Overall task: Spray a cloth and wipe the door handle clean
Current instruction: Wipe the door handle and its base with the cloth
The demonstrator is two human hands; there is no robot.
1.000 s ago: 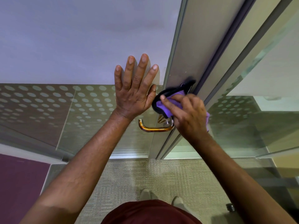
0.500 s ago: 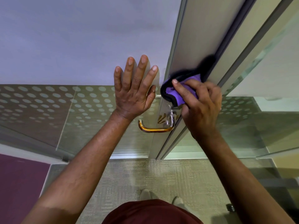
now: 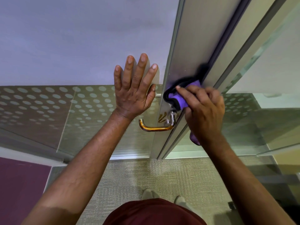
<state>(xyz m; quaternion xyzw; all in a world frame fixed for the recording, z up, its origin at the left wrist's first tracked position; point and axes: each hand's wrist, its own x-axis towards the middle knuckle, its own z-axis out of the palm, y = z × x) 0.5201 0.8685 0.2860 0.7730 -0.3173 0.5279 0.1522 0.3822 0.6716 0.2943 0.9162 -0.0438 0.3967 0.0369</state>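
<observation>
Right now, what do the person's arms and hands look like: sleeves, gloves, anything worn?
Both arms are bare from the frame edge to the wrist, with no sleeves showing. The left hand and right hand wear no gloves, and no rings, watch or bands are visible. Nails are short and unpainted.

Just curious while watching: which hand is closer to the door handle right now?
Right. The right hand presses the purple cloth on the door edge just above the handle's pivot. The left hand lies flat on the glass, up and left.
</observation>
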